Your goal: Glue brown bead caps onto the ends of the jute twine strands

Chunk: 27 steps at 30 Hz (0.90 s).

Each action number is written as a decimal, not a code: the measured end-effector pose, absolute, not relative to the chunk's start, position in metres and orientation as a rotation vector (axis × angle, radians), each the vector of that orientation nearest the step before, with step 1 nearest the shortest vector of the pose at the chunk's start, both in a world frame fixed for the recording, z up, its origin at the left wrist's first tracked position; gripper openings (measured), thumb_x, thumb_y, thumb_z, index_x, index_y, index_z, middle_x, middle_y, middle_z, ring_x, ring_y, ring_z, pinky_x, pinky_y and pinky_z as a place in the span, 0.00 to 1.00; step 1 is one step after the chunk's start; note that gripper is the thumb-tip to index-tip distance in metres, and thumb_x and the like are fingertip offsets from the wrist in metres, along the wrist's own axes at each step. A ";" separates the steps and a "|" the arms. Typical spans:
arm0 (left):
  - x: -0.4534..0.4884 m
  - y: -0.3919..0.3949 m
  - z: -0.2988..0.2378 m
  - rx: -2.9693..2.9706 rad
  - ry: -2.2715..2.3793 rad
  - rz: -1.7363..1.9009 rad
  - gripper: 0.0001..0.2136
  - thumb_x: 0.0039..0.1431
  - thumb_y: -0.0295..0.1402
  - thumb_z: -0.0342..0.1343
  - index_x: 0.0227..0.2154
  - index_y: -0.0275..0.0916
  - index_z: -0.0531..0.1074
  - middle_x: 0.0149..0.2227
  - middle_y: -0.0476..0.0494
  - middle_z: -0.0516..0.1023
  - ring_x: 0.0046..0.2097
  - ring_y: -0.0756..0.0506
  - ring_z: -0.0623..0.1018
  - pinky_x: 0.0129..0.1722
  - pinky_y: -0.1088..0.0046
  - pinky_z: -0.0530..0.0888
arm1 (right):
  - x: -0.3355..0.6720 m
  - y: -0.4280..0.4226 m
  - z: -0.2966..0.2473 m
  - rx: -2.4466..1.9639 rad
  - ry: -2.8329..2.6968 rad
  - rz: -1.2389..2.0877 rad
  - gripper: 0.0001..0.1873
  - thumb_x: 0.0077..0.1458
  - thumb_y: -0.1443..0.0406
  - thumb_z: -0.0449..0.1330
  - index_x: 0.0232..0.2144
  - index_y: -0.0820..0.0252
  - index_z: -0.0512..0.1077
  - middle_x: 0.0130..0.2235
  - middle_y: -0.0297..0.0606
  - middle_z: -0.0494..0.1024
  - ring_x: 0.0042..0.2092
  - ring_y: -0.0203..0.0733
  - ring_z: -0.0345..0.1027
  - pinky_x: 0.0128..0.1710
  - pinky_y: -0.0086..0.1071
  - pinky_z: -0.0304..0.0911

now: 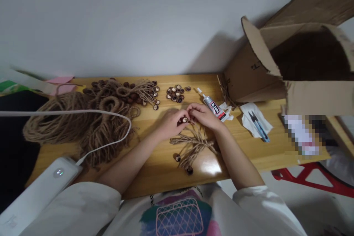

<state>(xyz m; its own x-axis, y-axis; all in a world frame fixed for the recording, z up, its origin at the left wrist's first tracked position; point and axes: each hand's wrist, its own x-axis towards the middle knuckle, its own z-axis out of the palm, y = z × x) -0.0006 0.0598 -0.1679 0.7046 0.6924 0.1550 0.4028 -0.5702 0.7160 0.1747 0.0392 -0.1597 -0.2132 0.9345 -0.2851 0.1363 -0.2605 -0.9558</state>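
Observation:
Between thumb and fingers, my left hand [173,123] grips a small brown nutshell cap [184,120] with a pale inside. Right beside it, my right hand [203,115] is closed in a pinch near the end of a twine strand; its fingertips are partly hidden. Below both hands lies a tied bundle of jute twine [195,143] with spread strands. Two dark caps sit at its lower ends, one cap [189,170] near the table's front edge. Behind the hands is a small pile of loose caps [175,93].
A glue tube [214,107] lies on crumpled tissue, right of the caps. Blue thread snips [258,126] rest on another tissue. An open cardboard box [254,77] stands at right. Twine coils [61,118] fill the left. A white power bank [41,191] trails a cable [110,112].

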 end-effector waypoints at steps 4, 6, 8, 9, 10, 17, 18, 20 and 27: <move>-0.002 0.060 -0.172 2.272 0.832 0.574 0.07 0.54 0.28 0.60 0.36 0.39 0.70 0.32 0.47 0.76 0.37 0.45 0.74 0.39 0.68 0.69 | 0.175 0.039 -0.160 -1.371 -1.382 1.488 0.06 0.44 0.64 0.51 0.24 0.60 0.65 0.20 0.28 0.66 0.21 0.31 0.58 0.22 0.25 0.53; -0.002 0.061 -0.174 2.279 0.815 0.584 0.07 0.54 0.29 0.59 0.37 0.39 0.70 0.32 0.47 0.76 0.36 0.45 0.74 0.39 0.68 0.69 | 0.175 0.038 -0.161 -1.380 -1.399 1.474 0.06 0.44 0.64 0.51 0.23 0.60 0.65 0.19 0.28 0.65 0.21 0.31 0.57 0.22 0.25 0.53; -0.002 0.062 -0.175 2.277 0.803 0.580 0.07 0.55 0.29 0.58 0.37 0.39 0.70 0.32 0.47 0.76 0.35 0.45 0.74 0.38 0.68 0.69 | 0.175 0.038 -0.163 -1.395 -1.399 1.457 0.07 0.45 0.63 0.51 0.23 0.60 0.65 0.19 0.28 0.65 0.22 0.31 0.58 0.22 0.25 0.53; -0.002 0.062 -0.174 2.275 0.803 0.571 0.06 0.55 0.29 0.58 0.37 0.39 0.70 0.31 0.48 0.76 0.35 0.46 0.74 0.38 0.68 0.69 | 0.174 0.038 -0.163 -1.403 -1.397 1.446 0.07 0.46 0.63 0.51 0.23 0.60 0.65 0.19 0.28 0.65 0.22 0.31 0.58 0.23 0.25 0.53; -0.002 0.062 -0.174 2.273 0.807 0.561 0.06 0.55 0.29 0.58 0.36 0.39 0.70 0.31 0.48 0.76 0.35 0.46 0.74 0.38 0.68 0.69 | 0.174 0.038 -0.164 -1.407 -1.396 1.434 0.07 0.46 0.63 0.51 0.24 0.61 0.65 0.20 0.28 0.66 0.22 0.31 0.58 0.23 0.25 0.53; -0.002 0.062 -0.175 2.294 0.783 0.584 0.08 0.56 0.30 0.59 0.38 0.39 0.70 0.34 0.46 0.77 0.37 0.45 0.75 0.41 0.66 0.70 | 0.172 0.037 -0.165 -1.424 -1.434 1.378 0.08 0.49 0.62 0.52 0.27 0.60 0.67 0.23 0.30 0.68 0.24 0.32 0.60 0.23 0.26 0.56; -0.002 0.062 -0.175 2.296 0.784 0.584 0.08 0.56 0.30 0.59 0.39 0.39 0.70 0.34 0.46 0.77 0.37 0.45 0.75 0.40 0.66 0.70 | 0.172 0.037 -0.165 -1.425 -1.437 1.372 0.08 0.50 0.62 0.52 0.28 0.60 0.67 0.23 0.30 0.69 0.24 0.32 0.60 0.23 0.26 0.56; -0.002 0.062 -0.176 2.299 0.789 0.581 0.09 0.56 0.30 0.59 0.40 0.39 0.70 0.34 0.46 0.77 0.36 0.45 0.75 0.40 0.67 0.70 | 0.172 0.036 -0.166 -1.429 -1.446 1.352 0.09 0.50 0.61 0.52 0.28 0.60 0.68 0.24 0.31 0.69 0.24 0.32 0.61 0.23 0.26 0.57; -0.002 0.062 -0.176 2.307 0.778 0.602 0.10 0.54 0.29 0.60 0.40 0.38 0.71 0.33 0.45 0.77 0.36 0.45 0.75 0.40 0.67 0.70 | 0.170 0.036 -0.165 -1.413 -1.407 1.405 0.07 0.50 0.62 0.52 0.28 0.60 0.66 0.22 0.29 0.67 0.21 0.32 0.60 0.21 0.25 0.57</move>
<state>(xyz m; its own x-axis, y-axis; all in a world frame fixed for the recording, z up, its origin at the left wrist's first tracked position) -0.0018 0.0617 -0.1762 0.7221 0.6575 0.2151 0.3735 -0.6322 0.6789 0.1704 0.0361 -0.1653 -0.1717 0.9613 -0.2156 0.2173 -0.1765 -0.9600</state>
